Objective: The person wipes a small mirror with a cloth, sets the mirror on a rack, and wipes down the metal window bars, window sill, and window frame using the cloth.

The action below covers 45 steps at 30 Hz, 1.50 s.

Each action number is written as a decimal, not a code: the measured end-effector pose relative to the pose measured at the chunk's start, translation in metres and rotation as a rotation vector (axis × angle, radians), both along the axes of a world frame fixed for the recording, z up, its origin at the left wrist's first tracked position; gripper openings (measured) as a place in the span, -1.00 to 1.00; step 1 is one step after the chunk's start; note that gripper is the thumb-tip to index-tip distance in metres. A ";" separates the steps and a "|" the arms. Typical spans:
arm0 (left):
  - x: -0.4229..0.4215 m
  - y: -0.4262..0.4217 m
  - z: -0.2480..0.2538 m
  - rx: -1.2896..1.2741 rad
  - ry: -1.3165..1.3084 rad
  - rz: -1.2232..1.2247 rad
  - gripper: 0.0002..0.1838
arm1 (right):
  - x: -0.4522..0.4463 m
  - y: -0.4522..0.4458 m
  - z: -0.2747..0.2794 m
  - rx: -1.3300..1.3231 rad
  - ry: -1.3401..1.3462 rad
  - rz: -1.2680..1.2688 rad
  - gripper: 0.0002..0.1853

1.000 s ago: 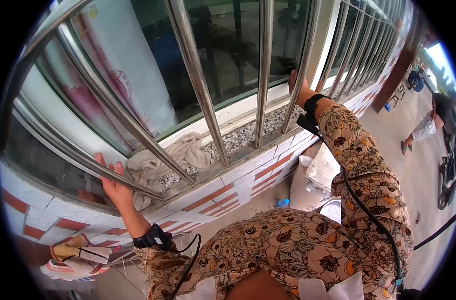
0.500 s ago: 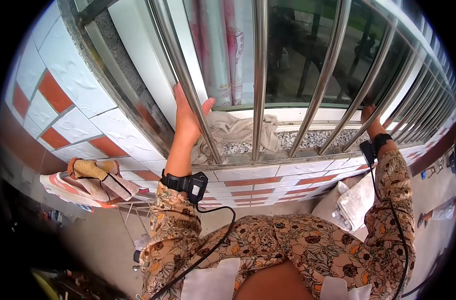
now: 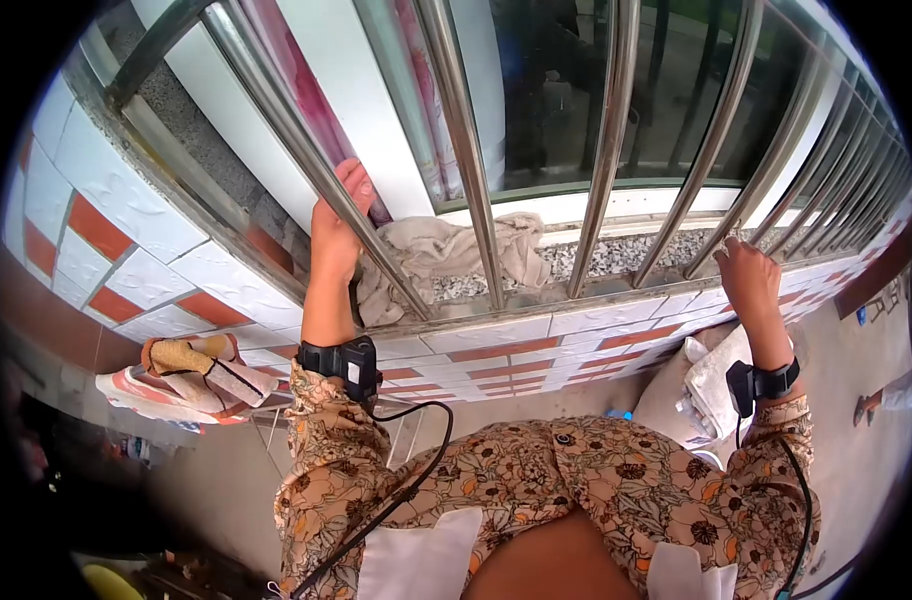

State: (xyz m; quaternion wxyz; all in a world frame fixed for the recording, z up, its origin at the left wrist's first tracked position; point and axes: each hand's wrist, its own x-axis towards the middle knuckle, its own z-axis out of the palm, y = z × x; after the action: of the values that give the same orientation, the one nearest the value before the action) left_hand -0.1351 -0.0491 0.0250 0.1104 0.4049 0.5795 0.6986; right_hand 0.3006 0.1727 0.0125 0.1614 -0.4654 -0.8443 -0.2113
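Note:
My left hand (image 3: 338, 225) reaches in behind a steel bar (image 3: 306, 150). Its bent fingers are at the left edge of a white-framed window sash (image 3: 361, 90); the bar hides part of the hand. Through a gap left of the sash shows a pink curtain (image 3: 291, 60). Below the sash, a crumpled beige cloth (image 3: 456, 250) lies on the speckled sill (image 3: 626, 258). My right hand (image 3: 751, 280) is outside the grille with its fingers curled by the lower end of a bar (image 3: 726, 225). What those fingers hold, if anything, is hidden.
White and red tiles (image 3: 126, 260) cover the wall below and left of the grille. Towels (image 3: 191, 375) hang on a rack at lower left. A pale sack (image 3: 721, 385) stands by the wall at right. Black cables run from both wrist devices (image 3: 341, 368).
A gap with pink curtain has appeared left of the sash. My left hand's fingers have bent at its edge. My right hand has come out from behind the bars and curled.

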 end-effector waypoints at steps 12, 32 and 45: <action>0.005 0.065 -0.001 -0.097 -0.024 -0.891 -0.37 | -0.149 -0.133 -0.052 -0.296 0.094 0.840 -0.87; 0.075 0.047 -0.101 -0.742 0.791 0.189 -0.67 | -0.027 -0.051 -0.038 -0.016 0.549 0.789 -0.94; 0.061 0.073 -0.078 -0.721 0.661 -0.246 -0.69 | -0.049 -0.036 -0.054 -0.115 0.546 0.944 -0.93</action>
State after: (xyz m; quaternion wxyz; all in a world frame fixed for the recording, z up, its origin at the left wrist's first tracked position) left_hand -0.0745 0.0235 -0.0528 0.1351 0.6060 0.7359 0.2703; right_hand 0.2520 0.1368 -0.0419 0.4260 -0.0818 -0.8991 0.0591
